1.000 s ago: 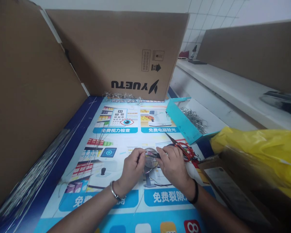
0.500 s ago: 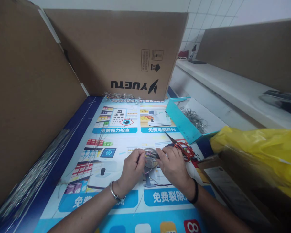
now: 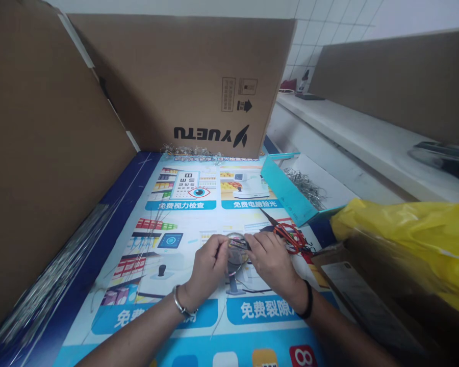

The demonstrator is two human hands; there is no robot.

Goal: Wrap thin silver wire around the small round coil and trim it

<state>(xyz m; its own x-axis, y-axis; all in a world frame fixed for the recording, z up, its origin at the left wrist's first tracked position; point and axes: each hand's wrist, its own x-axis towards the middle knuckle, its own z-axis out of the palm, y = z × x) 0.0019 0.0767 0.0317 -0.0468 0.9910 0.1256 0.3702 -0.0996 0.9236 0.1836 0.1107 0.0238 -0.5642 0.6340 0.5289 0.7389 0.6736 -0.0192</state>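
Between my two hands is a thin wire ring (image 3: 240, 270), held low over the printed sheet. My left hand (image 3: 212, 259) wears a silver bangle, and its thumb and fingertips pinch the ring's left side. From the right, the curled fingers of my right hand (image 3: 271, 257) close on the ring's opposite side; a dark bit shows at those fingertips, too small to name. Fine strands cross the upper part of the ring. Just beyond my right hand lie scissors with red handles (image 3: 291, 237), their dark blades pointing away to the left.
An open turquoise box (image 3: 288, 191) holds tangled wire pieces (image 3: 306, 187). Cardboard panels (image 3: 183, 76) stand behind and at left. Long wire strands (image 3: 57, 270) lie along the left edge. Clear small bits (image 3: 193, 151) line the back. A yellow bag (image 3: 405, 229) and cardboard box (image 3: 367, 285) crowd the right.
The ring has tilted slightly between my fingers and its round outline shows more openly. My right fingers have shifted a little; my left hand stays almost in place.
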